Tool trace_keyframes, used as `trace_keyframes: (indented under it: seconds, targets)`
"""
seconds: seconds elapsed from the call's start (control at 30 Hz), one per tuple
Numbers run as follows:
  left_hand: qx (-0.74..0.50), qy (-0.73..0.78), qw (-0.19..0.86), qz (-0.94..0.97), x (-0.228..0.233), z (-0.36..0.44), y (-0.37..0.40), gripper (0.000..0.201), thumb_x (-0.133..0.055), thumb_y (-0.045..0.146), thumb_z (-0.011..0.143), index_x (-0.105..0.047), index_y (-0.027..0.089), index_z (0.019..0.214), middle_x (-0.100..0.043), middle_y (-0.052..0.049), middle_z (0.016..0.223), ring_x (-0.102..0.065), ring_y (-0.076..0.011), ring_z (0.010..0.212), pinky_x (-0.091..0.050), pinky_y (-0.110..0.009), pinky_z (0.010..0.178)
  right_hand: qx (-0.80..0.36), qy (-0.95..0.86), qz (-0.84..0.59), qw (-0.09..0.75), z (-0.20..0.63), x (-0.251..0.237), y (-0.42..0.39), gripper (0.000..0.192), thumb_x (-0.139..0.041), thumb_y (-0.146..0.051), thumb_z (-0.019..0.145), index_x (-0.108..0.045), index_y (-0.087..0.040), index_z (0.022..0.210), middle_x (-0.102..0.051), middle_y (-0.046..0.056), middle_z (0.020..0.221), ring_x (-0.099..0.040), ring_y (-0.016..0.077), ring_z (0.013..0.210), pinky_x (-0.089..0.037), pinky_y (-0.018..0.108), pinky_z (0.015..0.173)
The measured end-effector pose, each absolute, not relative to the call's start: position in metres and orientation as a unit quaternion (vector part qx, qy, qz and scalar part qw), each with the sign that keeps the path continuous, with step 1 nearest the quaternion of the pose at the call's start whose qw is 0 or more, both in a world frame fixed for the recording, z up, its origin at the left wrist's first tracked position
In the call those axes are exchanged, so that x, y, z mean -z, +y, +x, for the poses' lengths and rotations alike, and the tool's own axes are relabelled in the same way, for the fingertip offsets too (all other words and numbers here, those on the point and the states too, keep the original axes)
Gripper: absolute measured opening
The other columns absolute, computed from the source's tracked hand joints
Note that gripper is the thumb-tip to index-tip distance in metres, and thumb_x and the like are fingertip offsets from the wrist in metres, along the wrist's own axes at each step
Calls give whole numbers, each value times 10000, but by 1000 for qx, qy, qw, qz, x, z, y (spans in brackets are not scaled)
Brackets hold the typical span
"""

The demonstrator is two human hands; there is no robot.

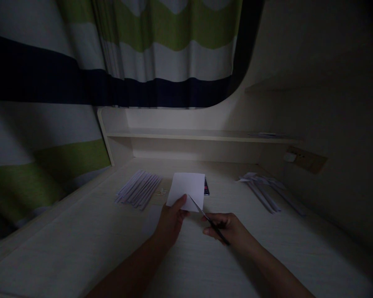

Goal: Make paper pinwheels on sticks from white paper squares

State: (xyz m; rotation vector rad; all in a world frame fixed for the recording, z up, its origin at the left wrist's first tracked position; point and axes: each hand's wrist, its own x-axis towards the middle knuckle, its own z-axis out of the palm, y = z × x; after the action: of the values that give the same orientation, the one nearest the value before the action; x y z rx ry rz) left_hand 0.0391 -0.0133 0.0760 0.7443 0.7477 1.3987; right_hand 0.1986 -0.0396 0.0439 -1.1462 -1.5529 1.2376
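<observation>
Head view, dim light. Left hand point(170, 221) pinching the lower edge of the paper point(186, 189), thumb on top, fingers closed beneath, sheet held up just above the desk point(81, 248). Right hand point(231, 231) wrapped around the handles of the scissors point(205, 215), fingers curled shut on them. Blades pointing up and left, tips meeting the paper's lower edge right beside the left thumb; too dark to tell how far the blades are parted. Paper white, roughly square, sitting mid-desk between the two hands and the back wall. Just behind its right edge, a small dark object point(206, 186), too dim to identify. Left of the paper, a row of strips point(139, 189) lying side by side flat on the desk. Far right, well apart, more strips point(264, 188) in a loose scatter. Beyond, a shelf point(189, 134) running along the wall, and on the right wall a socket point(298, 157). Above and to the left, a striped curtain point(161, 54) in white, green and dark blue.
</observation>
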Motion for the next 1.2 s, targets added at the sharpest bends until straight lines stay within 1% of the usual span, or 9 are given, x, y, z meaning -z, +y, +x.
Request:
trace_keyframes:
  seconds: [0.17, 0.27, 0.4, 0.47, 0.53, 0.67, 0.8, 1.0, 1.2]
  targets:
    - [-634, 320, 631, 313, -71, 37, -5, 188, -672, 219, 586, -572, 141, 726, -627, -7, 726, -574, -96, 550, -441, -178, 435, -510, -623, -451, 384, 198, -38, -35, 240, -698, -306, 565, -631, -162, 746, -378, -90, 444, -305, 44, 389, -237, 188, 387]
    - [-645, 328, 607, 329, -70, 35, -1, 182, -662, 236, 590, -582, 126, 712, -630, -25, 744, -582, -113, 589, -445, -189, 446, -513, -585, -486, 398, 201, -37, -30, 305, -707, -357, 531, -614, -153, 738, -413, -83, 417, -337, 57, 371, -248, 194, 370]
    - [-601, 332, 611, 394, -67, 31, 3, 214, -652, 238, 595, -609, 121, 769, -642, -50, 762, -596, -156, 654, -455, -222, 472, -482, -499, -517, 502, 214, -47, -25, 490, -663, -490, 557, -567, -133, 878, -578, -4, 519, -442, 98, 360, -331, 236, 390]
    - [-541, 346, 621, 449, -65, 29, 3, 233, -655, 228, 588, -621, 119, 791, -651, -64, 749, -600, -172, 643, -456, -234, 468, -454, -473, -495, 570, 222, -56, -26, 492, -608, -511, 628, -535, -127, 926, -623, 41, 621, -502, 119, 422, -385, 264, 469]
    - [-465, 356, 630, 509, -63, 28, 2, 226, -652, 223, 587, -638, 115, 785, -660, -77, 715, -603, -182, 612, -451, -236, 452, -439, -460, -483, 602, 229, -64, -27, 484, -578, -522, 658, -525, -130, 937, -625, 49, 651, -518, 128, 470, -392, 272, 509]
    - [-355, 351, 632, 592, -58, 27, 0, 144, -636, 228, 599, -671, 135, 702, -662, -74, 620, -593, -165, 528, -434, -218, 427, -450, -490, -476, 576, 236, -75, -32, 458, -651, -485, 597, -553, -144, 888, -637, 66, 720, -548, 159, 612, -387, 267, 571]
    - [-322, 343, 628, 620, -54, 25, 1, 108, -641, 226, 592, -678, 143, 650, -653, -69, 579, -575, -150, 478, -422, -212, 413, -481, -504, -467, 544, 236, -73, -33, 384, -752, -306, 499, -569, -168, 807, -597, 5, 676, -550, 146, 639, -389, 250, 600]
    - [-355, 351, 624, 601, -57, 28, 3, 213, -642, 309, 606, -660, 123, 709, -649, -63, 600, -572, -151, 500, -406, -209, 423, -518, -491, -446, 540, 234, -63, -29, 311, -734, -193, 513, -567, -173, 774, -552, -37, 600, -504, 100, 541, -361, 213, 522]
    - [-480, 323, 677, 455, -50, 34, 18, 470, -452, 545, 702, -635, 119, 781, -655, -102, 780, -594, -159, 661, -439, -250, 597, -463, -391, -420, 676, 226, -58, -27, 341, -730, -201, 531, -561, -176, 826, -522, -36, 653, -473, 87, 544, -368, 211, 515]
